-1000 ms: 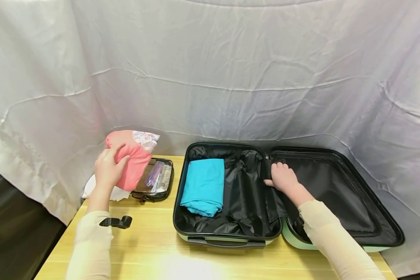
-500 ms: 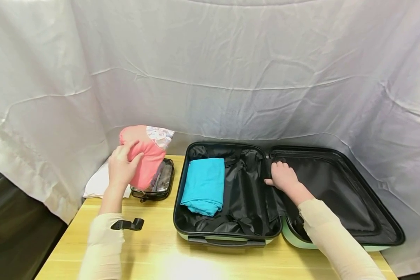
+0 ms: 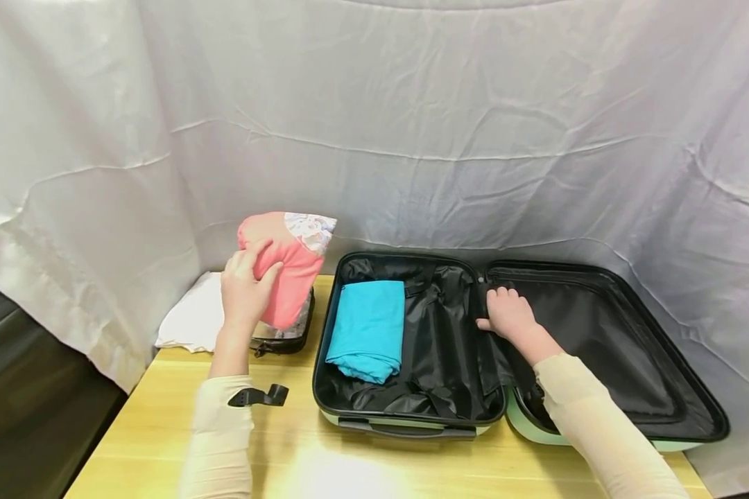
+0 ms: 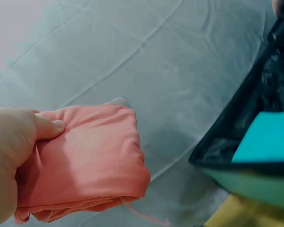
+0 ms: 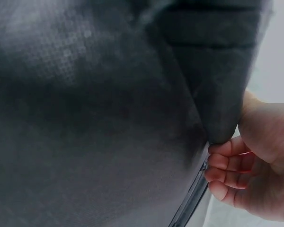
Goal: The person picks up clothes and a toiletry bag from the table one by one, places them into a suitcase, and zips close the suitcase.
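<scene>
Left hand: your left hand (image 3: 245, 294) grips the folded pink cloth (image 3: 285, 267) above the clear pouch (image 3: 287, 331).
Right hand: your right hand (image 3: 508, 314) pinches the suitcase (image 3: 693, 409) lining (image 5: 109, 118).

No text, label, brand, number or sign can be read in any of the views: the pink folded garment (image 3: 287, 274), the turquoise folded cloth (image 3: 367, 329), the open suitcase (image 3: 406, 416) and the clear pouch (image 3: 283, 336) carry no legible marking, and the pale printed patch on the garment shows only a pattern, not letters
</scene>
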A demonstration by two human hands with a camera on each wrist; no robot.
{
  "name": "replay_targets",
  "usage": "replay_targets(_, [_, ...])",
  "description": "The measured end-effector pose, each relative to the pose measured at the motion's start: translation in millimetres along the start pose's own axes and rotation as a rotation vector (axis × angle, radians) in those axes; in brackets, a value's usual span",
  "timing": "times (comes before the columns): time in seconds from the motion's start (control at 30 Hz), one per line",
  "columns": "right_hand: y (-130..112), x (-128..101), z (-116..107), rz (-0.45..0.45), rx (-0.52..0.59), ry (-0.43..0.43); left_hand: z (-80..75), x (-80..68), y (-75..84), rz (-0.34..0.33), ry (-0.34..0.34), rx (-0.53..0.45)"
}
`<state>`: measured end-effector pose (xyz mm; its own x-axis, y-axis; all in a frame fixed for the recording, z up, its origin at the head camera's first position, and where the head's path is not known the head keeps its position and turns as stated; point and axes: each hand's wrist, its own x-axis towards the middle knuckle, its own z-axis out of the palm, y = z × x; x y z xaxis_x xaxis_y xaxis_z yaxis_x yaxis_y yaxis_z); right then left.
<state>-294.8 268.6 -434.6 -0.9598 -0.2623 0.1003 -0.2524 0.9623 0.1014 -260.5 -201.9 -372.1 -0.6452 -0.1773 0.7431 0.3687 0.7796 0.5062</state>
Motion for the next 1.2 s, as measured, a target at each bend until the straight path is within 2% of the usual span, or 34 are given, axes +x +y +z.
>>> replay_targets(0.17, [0,0,-2,-0.003,0.005,-0.020,8.0,-3.1,15.3,-0.009,0.019,-0.043])
replay_targets(0.4, [0,1,-6,0.001,-0.008,-0.013,27.2,-5.5,34.6,-0.016,0.046,-0.097])
replay_targets(0.73, [-1,3,-5,-0.004,-0.015,-0.017,53.7,-15.2,67.9,-0.055,-0.002,-0.156])
replay_targets(1.2, [-3,5,-6,-0.002,-0.003,-0.033,87.0,-33.3,94.1,-0.130,-0.037,-0.164])
